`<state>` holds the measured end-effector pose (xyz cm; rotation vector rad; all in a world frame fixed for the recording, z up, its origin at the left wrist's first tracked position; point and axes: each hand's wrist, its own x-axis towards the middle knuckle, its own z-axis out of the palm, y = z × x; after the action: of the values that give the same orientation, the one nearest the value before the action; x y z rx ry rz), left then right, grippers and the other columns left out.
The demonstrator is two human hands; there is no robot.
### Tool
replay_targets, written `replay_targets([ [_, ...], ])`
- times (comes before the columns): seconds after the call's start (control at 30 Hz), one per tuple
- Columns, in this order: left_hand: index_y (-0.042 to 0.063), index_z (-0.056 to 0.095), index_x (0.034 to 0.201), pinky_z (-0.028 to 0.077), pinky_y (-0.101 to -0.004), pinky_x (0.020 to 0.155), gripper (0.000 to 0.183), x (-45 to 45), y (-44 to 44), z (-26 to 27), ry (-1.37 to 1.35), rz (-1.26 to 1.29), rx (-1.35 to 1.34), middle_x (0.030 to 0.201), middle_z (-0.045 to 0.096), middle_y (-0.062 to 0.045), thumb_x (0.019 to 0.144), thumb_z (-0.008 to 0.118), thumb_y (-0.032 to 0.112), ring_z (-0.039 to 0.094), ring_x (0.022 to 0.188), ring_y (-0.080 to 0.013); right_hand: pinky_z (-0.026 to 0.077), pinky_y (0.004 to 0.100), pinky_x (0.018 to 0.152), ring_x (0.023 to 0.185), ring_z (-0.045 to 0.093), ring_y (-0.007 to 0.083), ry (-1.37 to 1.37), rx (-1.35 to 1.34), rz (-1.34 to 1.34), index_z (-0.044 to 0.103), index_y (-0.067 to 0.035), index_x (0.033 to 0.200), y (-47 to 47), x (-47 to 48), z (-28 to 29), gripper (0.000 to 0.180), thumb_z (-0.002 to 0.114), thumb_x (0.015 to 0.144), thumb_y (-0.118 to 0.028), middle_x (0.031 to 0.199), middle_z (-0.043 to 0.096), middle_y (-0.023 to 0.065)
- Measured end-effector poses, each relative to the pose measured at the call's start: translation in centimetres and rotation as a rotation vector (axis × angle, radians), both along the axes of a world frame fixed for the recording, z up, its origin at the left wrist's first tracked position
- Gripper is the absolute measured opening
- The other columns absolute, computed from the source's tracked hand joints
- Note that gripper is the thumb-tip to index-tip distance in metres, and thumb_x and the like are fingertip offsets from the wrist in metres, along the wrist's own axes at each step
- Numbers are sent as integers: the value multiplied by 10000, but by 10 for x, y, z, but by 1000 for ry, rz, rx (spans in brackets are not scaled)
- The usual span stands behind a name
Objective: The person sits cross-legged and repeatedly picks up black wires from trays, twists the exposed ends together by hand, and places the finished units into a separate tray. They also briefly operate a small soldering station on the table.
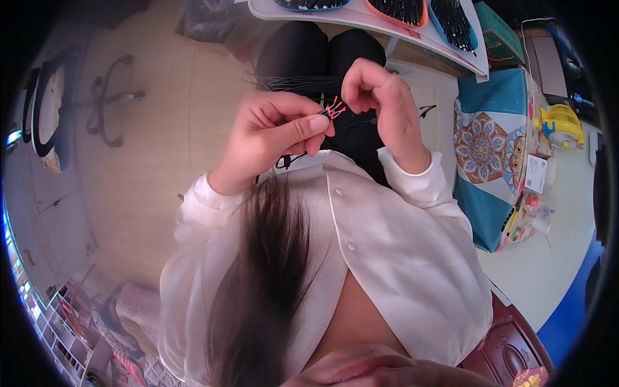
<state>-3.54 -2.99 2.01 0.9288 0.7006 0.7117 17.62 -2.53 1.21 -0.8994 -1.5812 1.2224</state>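
Note:
My left hand [285, 126] pinches a small bundle of black cables between thumb and fingers. From its fingertips fan out the thin red and pale wire ends [335, 109]. A dark cable loop [286, 161] hangs below this hand. My right hand [382, 99] is raised just right of the wire ends, fingers curled towards the palm. Whether something thin sits between its fingertips cannot be made out. Long black cables [300, 83] lie across my lap behind the hands.
Ahead, a white table [358, 25] carries trays of black cables, including an orange-rimmed one [411, 23]. A patterned cloth [486, 145] covers a surface on the right, near a yellow fan [561, 126] and small white box [536, 173]. A wheeled chair base [109, 99] stands left.

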Motion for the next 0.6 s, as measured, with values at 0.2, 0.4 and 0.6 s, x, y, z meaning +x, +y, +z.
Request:
replay_targets([
  [0.2,-68,689,901,356,-168,469,151,4,1,-3,12,-30,-17,666,609,-60,929,620,63,517,550,-67,368,305,470,500,455,183,-441,395,-87,507,-33,682,-7,-9,5,341,631,940,-218,596,461,90],
  [0.4,-71,681,870,266,-186,429,150,-6,4,1,-35,45,-82,637,590,-64,916,624,60,445,494,-56,405,239,516,584,501,67,-51,104,-288,631,-20,892,-3,22,23,178,599,970,-176,689,575,27],
  [0.6,-78,679,850,240,-194,411,155,-9,9,3,-35,-82,-161,613,578,-67,906,627,56,440,471,-61,498,303,679,778,603,202,-594,617,-42,668,-29,1073,-12,31,30,378,783,718,-91,955,634,75],
])
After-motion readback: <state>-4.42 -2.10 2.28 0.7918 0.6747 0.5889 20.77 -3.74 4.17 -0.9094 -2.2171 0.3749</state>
